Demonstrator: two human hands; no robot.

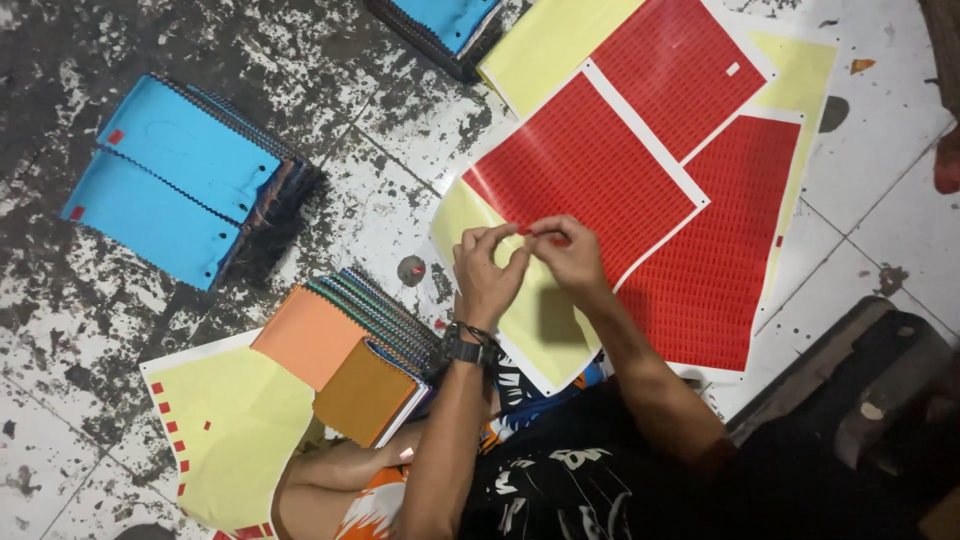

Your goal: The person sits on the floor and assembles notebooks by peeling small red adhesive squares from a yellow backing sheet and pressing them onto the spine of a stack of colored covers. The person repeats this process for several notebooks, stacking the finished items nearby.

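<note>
Close by the lap, both hands, left hand [487, 268] and right hand [568, 255], pinch one small red sticker [556, 239] between clenched fingers above a stripped yellow backing sheet [540, 320], while beyond lie full red sticker sheets [585, 165] unpeeled, blue swatch stacks [175, 170] far left.

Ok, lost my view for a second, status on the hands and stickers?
Left hand and right hand together, fingers pinching a small red sticker. Over red sticker sheets on yellow backing. Nothing in between.
</note>
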